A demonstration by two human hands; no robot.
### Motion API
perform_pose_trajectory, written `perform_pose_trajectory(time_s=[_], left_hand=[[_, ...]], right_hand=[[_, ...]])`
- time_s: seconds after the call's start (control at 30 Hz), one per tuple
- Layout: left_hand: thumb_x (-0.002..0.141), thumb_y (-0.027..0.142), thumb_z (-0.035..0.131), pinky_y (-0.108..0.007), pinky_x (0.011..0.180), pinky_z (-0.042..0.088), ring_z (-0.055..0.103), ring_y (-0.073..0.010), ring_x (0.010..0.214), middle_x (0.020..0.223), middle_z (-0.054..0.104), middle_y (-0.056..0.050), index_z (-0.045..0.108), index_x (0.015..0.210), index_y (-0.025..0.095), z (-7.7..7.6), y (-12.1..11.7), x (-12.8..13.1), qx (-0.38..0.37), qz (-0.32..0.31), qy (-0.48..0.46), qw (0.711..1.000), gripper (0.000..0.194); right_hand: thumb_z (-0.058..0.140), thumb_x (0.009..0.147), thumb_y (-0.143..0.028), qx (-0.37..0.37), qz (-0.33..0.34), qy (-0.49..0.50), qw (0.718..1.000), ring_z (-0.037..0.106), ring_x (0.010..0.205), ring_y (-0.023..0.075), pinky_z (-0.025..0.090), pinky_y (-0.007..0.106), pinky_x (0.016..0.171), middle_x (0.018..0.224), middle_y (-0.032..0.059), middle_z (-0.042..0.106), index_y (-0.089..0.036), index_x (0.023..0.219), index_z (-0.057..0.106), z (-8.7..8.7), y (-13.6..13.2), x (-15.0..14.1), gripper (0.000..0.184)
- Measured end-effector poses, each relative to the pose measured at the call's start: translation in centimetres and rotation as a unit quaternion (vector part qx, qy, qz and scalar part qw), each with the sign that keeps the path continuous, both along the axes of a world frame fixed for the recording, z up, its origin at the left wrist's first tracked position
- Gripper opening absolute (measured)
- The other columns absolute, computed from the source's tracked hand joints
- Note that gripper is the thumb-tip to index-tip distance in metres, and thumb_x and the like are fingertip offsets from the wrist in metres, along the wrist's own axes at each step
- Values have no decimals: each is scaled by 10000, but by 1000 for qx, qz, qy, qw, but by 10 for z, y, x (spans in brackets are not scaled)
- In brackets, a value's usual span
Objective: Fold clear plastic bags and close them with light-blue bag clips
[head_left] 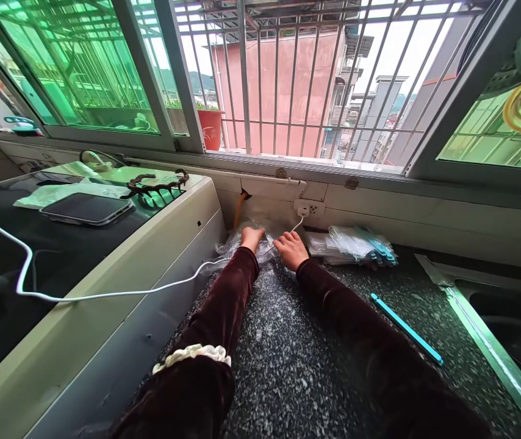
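Observation:
Clear, crumpled plastic bags (230,247) lie on the speckled black countertop (279,341) against the tiled wall. My left hand (252,238) is closed on this plastic, its fingertips partly hidden. To its right, my right hand (291,249) has its fingers curled down onto the plastic's right edge. A white cable (132,292) passes by both hands and rises to a plug in the wall socket (310,208). Just right of my right hand lies a stack of clear bags with blue strips (356,245). A blue sealing stick (407,329) rests apart, nearer my right forearm.
On the left stands a raised appliance with a dark glass top (8,256), carrying a dark flat tray-like object (87,208) and a brown rack (157,183). A sink (475,305) with a metal rim is at right. A barred window (288,85) spans the back.

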State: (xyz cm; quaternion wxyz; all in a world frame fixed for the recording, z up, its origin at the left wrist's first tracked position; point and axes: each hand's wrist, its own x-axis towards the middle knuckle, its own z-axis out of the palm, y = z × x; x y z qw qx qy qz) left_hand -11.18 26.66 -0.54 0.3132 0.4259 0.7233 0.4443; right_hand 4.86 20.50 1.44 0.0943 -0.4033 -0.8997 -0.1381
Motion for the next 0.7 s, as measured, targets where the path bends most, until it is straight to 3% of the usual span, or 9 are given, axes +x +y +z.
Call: perform_pose_trajectory(time_s=[0.13, 0.3, 0.43, 0.7], left_hand=[[625, 219, 646, -248, 556, 384, 599, -190, 645, 525, 583, -24, 600, 589, 161, 9, 0, -2, 24, 14, 37, 999, 82], [647, 277, 625, -235, 546, 374, 560, -150, 579, 538, 590, -10, 622, 599, 153, 32, -10, -7, 74, 17, 67, 995, 133], [671, 286, 592, -235, 565, 389, 551, -141, 579, 574, 612, -10, 649, 635, 154, 56, -21, -8, 120, 17, 80, 989, 148], [680, 257, 604, -292, 814, 433, 577, -180, 822, 786, 648, -51, 648, 646, 163, 105, -43, 6, 231, 24, 106, 967, 109]], right_hand=[[392, 879, -154, -16, 1, -11, 1000, 432, 1091, 235, 191, 421, 1011, 1036, 123, 625, -210, 1196, 573, 3, 4, -8, 369], [375, 868, -132, -17, -13, 13, 1000, 438, 1090, 244, 208, 430, 1027, 1067, 152, 613, -118, 1074, 634, 11, 4, -22, 331], [361, 847, -100, -6, -7, 35, 999, 432, 1115, 250, 224, 419, 1031, 1147, 161, 589, -83, 1138, 591, 22, 2, -29, 372], [394, 825, -140, 21, -2, 88, 996, 367, 1214, 268, 211, 425, 1045, 1352, 149, 464, -69, 1310, 446, 50, -16, -30, 493]])
